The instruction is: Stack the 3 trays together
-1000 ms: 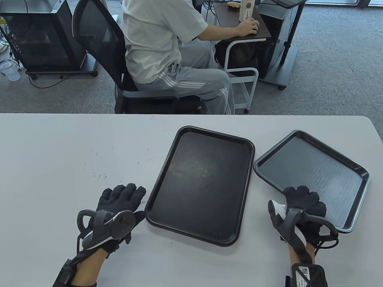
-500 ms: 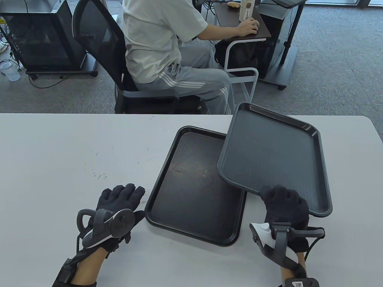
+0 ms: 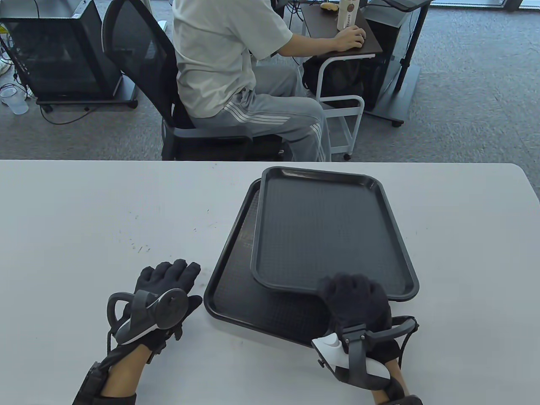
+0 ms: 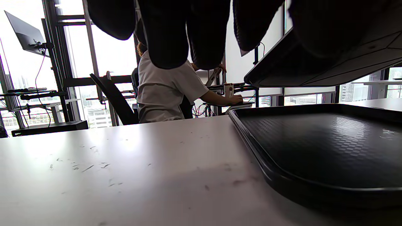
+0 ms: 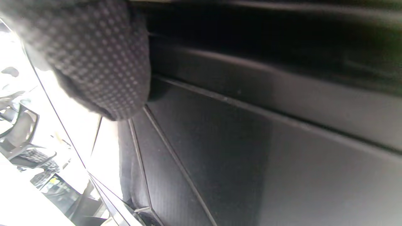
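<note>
A black tray lies flat on the white table, right of centre. My right hand grips the near edge of a dark grey tray and holds it just above the black one, shifted up and to the right. The left wrist view shows the grey tray hovering above the black tray. My left hand rests flat and open on the table, just left of the black tray's near corner, holding nothing. The right wrist view shows only a gloved finger and dark tray surface. I can make out only two trays.
A seated person in an office chair is beyond the table's far edge, with a small desk and carts behind. Faint scuff marks lie on the table's left half.
My right hand has lifted the grey tray from the table's right side and swung it left over the black tray. My left hand has barely moved.
</note>
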Tool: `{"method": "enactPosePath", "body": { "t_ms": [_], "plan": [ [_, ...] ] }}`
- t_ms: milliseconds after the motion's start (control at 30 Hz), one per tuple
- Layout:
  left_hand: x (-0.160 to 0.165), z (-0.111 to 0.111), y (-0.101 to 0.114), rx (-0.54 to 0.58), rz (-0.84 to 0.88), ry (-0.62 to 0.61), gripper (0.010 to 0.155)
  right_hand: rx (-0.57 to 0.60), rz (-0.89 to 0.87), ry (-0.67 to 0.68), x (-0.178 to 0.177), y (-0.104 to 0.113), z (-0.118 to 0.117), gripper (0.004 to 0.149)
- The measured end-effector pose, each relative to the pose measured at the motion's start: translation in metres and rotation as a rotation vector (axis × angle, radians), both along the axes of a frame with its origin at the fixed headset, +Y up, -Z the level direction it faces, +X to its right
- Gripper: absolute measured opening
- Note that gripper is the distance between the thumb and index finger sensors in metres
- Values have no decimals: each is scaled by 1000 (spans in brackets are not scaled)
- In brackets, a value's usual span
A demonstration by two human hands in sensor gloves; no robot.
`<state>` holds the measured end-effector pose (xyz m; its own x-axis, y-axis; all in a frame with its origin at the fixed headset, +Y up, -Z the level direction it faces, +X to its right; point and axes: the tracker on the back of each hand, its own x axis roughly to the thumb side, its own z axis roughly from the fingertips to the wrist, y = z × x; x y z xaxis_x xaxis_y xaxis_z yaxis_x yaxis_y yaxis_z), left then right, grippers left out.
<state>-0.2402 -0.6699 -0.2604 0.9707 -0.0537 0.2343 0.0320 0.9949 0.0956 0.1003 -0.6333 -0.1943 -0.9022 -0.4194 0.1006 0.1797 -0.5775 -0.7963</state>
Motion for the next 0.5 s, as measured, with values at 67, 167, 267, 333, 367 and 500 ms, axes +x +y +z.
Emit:
{"method": "enactPosePath", "body": {
  "t_ms": [67,167,267,333,367,500],
  "plan": [
    [-3,-1,0,-4,1,13,74,-7,4,13,-5,0,1,46],
    [-7,-2,-3,-15,8,27,74,-19,8,26,-12,0,1,46],
    [-5,-5,-9,-53,3,17,74,-27,33,30,-24,2,-1,46],
    [-3,-5,-10,-55,-9,10,73,-39,48,33,-33,4,-2,46],
    [-3,-5,-10,-55,-9,8,74,-50,55,35,-37,5,-3,46],
    [-3,-5,-8,-51,9,9,74,-104,72,34,-52,7,-8,46]
  ]
}}
